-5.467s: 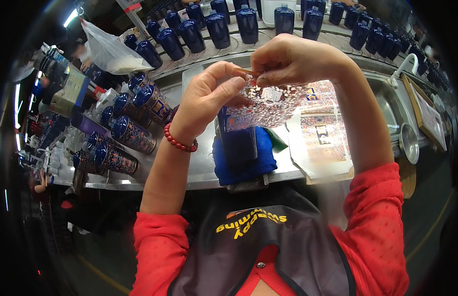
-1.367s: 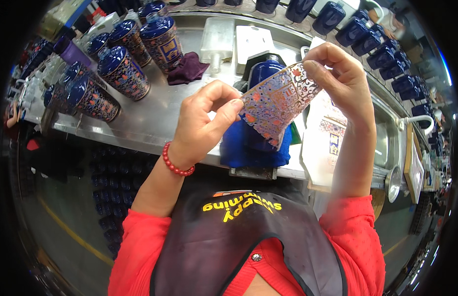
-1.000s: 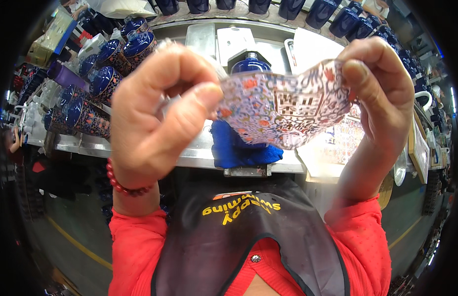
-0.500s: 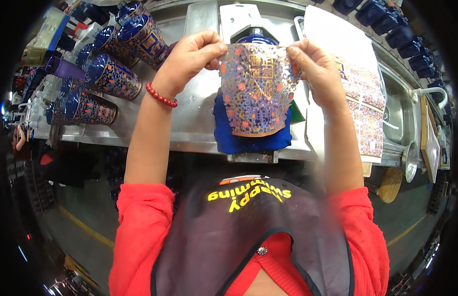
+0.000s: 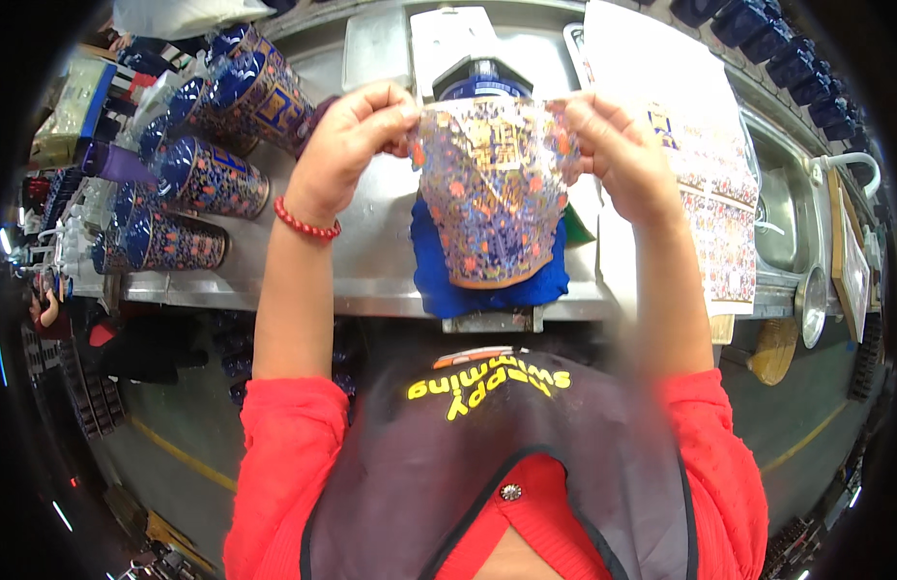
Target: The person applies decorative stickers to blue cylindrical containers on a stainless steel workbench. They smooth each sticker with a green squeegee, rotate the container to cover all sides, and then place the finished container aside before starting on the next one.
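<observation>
Both hands have lifted the sheet a little higher and spread its top wider than half a second ago, and the sheet now hangs more open over the blue cloth.

The left hand (image 5: 347, 145) pinches the top left corner of the patterned sheet (image 5: 492, 193). The right hand (image 5: 618, 155) pinches the top right corner. The two hands are apart, each one shut tight on its corner. The sheet is see-through, with red flowers and gold marks on blue. It hangs down in the air, wide at the top and narrower at the bottom, above the near edge of the tabletop (image 5: 381, 261).

A blue cloth (image 5: 439, 285) lies on the tabletop under the sheet, by the near edge. Behind the top of the sheet stands a blue cup (image 5: 482, 85). A red bead band (image 5: 305, 224) is on the left wrist.

Toward the left edge of the tabletop lie several blue patterned cups (image 5: 207, 179) on their sides. At the right, a big printed paper (image 5: 709, 193) covers the tabletop, and a metal sink (image 5: 777, 217) sits past it.
</observation>
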Action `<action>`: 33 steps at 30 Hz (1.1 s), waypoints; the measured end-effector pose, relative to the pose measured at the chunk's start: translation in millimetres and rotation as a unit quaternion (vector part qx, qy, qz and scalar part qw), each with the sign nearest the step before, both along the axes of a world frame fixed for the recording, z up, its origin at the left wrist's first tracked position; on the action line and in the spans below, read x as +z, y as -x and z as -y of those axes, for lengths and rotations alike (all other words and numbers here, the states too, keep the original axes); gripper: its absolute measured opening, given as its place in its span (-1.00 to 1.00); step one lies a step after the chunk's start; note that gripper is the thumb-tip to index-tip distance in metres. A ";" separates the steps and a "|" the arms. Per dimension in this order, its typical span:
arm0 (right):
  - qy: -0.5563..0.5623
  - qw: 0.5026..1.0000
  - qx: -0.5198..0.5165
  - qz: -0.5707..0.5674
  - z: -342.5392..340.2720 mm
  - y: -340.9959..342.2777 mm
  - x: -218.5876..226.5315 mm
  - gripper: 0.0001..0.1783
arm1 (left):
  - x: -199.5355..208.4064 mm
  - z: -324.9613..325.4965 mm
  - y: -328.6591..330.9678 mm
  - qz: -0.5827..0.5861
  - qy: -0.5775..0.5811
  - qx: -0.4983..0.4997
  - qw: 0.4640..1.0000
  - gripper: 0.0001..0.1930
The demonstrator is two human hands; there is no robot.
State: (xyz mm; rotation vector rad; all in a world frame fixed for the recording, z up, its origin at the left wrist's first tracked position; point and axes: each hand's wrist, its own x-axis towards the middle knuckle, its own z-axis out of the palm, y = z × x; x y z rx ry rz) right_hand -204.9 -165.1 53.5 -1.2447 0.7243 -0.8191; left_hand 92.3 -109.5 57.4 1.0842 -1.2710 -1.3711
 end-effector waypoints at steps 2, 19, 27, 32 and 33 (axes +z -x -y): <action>0.023 1.000 -0.006 -0.014 0.5 -1.5 1.1 -0.65 | 0.2 -0.9 0.1 -0.006 0.002 -0.001 1.000 -0.83; 0.122 0.992 -0.015 -0.011 -8.7 -5.9 19.1 -0.91 | 24.9 -22.5 14.6 0.087 0.110 0.065 0.988 -0.91; 0.237 0.969 -0.060 -0.029 -18.2 -2.0 36.5 -0.90 | 55.6 -33.6 26.0 0.107 0.177 0.081 0.975 -0.91; 0.272 0.958 -0.094 -0.007 -18.2 5.4 49.3 -0.90 | 74.2 -32.5 32.9 0.131 0.209 0.071 0.966 -0.90; 0.282 0.955 -0.098 -0.002 -17.7 7.1 52.6 -0.90 | 76.7 -31.4 35.2 0.119 0.214 0.067 0.967 -0.90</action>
